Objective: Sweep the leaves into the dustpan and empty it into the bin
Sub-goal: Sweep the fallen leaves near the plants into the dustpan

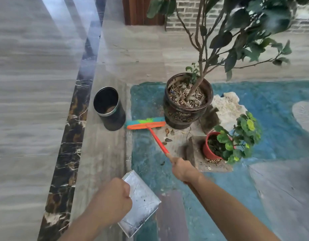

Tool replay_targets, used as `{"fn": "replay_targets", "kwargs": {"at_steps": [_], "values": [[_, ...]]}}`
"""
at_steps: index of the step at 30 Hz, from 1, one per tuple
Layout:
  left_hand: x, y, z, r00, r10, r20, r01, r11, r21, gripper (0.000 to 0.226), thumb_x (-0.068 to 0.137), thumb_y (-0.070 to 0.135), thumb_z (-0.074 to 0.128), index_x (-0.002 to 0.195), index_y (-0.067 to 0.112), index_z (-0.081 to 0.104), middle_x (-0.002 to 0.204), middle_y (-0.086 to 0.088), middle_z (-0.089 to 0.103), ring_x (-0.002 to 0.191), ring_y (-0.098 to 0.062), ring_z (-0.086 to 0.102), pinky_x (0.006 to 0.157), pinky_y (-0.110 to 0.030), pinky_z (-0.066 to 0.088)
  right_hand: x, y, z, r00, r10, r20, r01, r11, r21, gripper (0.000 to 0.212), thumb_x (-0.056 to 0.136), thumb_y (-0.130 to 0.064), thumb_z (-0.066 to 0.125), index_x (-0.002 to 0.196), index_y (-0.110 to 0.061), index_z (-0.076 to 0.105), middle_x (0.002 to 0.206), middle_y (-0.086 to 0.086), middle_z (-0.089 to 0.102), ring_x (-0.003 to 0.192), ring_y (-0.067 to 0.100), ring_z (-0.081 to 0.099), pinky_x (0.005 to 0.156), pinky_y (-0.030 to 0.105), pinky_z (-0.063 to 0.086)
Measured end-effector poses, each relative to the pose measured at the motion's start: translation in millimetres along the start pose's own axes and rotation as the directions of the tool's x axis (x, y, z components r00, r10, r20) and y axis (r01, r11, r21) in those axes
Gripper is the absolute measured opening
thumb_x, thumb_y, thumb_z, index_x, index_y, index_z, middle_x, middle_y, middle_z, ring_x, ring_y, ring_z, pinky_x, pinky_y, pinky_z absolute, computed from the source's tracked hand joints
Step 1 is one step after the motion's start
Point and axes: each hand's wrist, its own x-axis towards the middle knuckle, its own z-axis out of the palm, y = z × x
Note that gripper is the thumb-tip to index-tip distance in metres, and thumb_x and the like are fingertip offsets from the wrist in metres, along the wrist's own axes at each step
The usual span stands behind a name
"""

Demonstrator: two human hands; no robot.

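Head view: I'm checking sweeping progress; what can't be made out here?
- Dustpan handle: head view, covered by the left hand.
- Broom handle's end: head view, inside the right hand.
- Bin contents: head view, interior too dark.
- Anything behind the large pot: head view, hidden by it.

Beside the large plant pot (pixel 186 101), the bin (pixel 109 108) stands to its left, with the head of the broom (pixel 145 123) lying across the gap between them. Fallen leaves (pixel 167 134) lie just before the pot. A small pot (pixel 213 146) sits to its front right, and a rock (pixel 226 106) just to its right. The dustpan (pixel 139 202) is well before it, toward the left.
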Motion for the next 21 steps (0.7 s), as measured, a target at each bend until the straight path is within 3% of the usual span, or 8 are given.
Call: {"fn": "replay_targets", "kwargs": {"at_steps": [2,4,6,8,11,14,18,21], "values": [[0.5,-4.1,-3.5,1.0,0.02,-0.023,-0.021,1.0,-0.018,0.023,0.063,0.005,0.054,0.049,0.012,0.037,0.047,0.0,0.027,0.049,-0.015,0.026,0.049,-0.028,0.025,-22.4,15.6,21.0,0.999,0.03,0.012,-0.031,0.999,0.044,0.04,0.099,-0.017,0.034,0.137,-0.018,0.049,0.115,0.017,0.064,0.104,0.039,0.063,0.092,0.045,0.051],[2.9,-7.7,-10.0,0.999,0.043,-0.026,-0.043,0.999,-0.019,0.025,0.063,0.006,0.055,0.049,0.011,0.035,0.05,-0.001,0.027,0.05,-0.015,0.025,0.05,-0.028,0.025,-50.4,28.7,36.9,0.997,0.078,0.03,-0.081,0.987,0.136,0.029,0.099,-0.02,0.033,0.12,-0.025,0.053,0.088,0.008,0.061,0.074,0.031,0.062,0.069,0.043,0.058],[6.3,-7.5,-15.0,0.998,0.063,-0.017,-0.063,0.998,-0.009,0.022,0.062,0.006,0.054,0.05,0.011,0.035,0.053,-0.003,0.027,0.052,-0.016,0.024,0.05,-0.029,0.023,-75.4,41.9,48.3,0.99,0.129,0.056,-0.137,0.972,0.193,0.024,0.101,-0.025,0.031,0.11,-0.023,0.052,0.072,-0.001,0.051,0.052,0.018,0.052,0.043,0.031,0.053],[8.4,-7.7,-18.1,0.993,0.12,-0.008,-0.12,0.993,-0.013,0.016,0.056,0.009,0.049,0.051,0.01,0.034,0.058,-0.005,0.023,0.056,-0.016,0.02,0.052,-0.03,0.019,-103.4,50.0,51.8,0.987,0.139,0.077,-0.153,0.963,0.222,0.031,0.101,-0.027,0.03,0.117,-0.019,0.056,0.071,-0.001,0.051,0.044,0.013,0.047,0.035,0.024,0.046],[9.6,-9.8,-18.0,0.982,0.188,0.025,-0.188,0.982,-0.003,0.015,0.053,0.009,0.048,0.049,0.012,0.034,0.055,-0.003,0.021,0.056,-0.016,0.02,0.053,-0.03,0.019,-148.8,51.3,49.5,0.988,0.127,0.089,-0.147,0.95,0.275,0.031,0.101,-0.028,0.032,0.117,-0.02,0.058,0.071,0.0,0.051,0.038,0.013,0.046,0.03,0.029,0.044],[5.2,-14.1,-15.4,0.979,0.194,0.064,-0.197,0.979,0.048,0.018,0.058,0.01,0.053,0.048,0.014,0.038,0.049,0.0,0.025,0.051,-0.019,0.027,0.051,-0.028,0.026,-181.6,43.6,40.0,0.987,0.151,0.06,-0.162,0.939,0.304,0.031,0.103,-0.031,0.032,0.122,-0.026,0.055,0.075,0.0,0.056,0.043,0.015,0.049,0.032,0.028,0.042],[7.1,-11.7,-13.8,0.969,0.234,0.076,-0.24,0.966,0.095,0.021,0.059,0.009,0.052,0.048,0.015,0.035,0.054,-0.002,0.023,0.055,-0.021,0.024,0.053,-0.029,0.024,-155.6,36.6,31.1,0.981,0.185,-0.067,-0.165,0.96,0.227,0.032,0.102,-0.027,0.032,0.128,-0.02,0.05,0.097,0.011,0.068,0.083,0.034,0.064,0.071,0.04,0.053],[6.6,-14.6,-12.8,0.967,0.243,0.076,-0.25,0.963,0.101,0.022,0.06,0.006,0.052,0.047,0.014,0.036,0.052,-0.002,0.023,0.055,-0.021,0.024,0.051,-0.029,0.024,-106.8,35.6,26.0,0.968,0.237,-0.078,-0.221,0.96,0.171,0.037,0.1,-0.022,0.031,0.134,-0.015,0.046,0.109,0.019,0.067,0.096,0.04,0.063,0.076,0.044,0.054]]}}
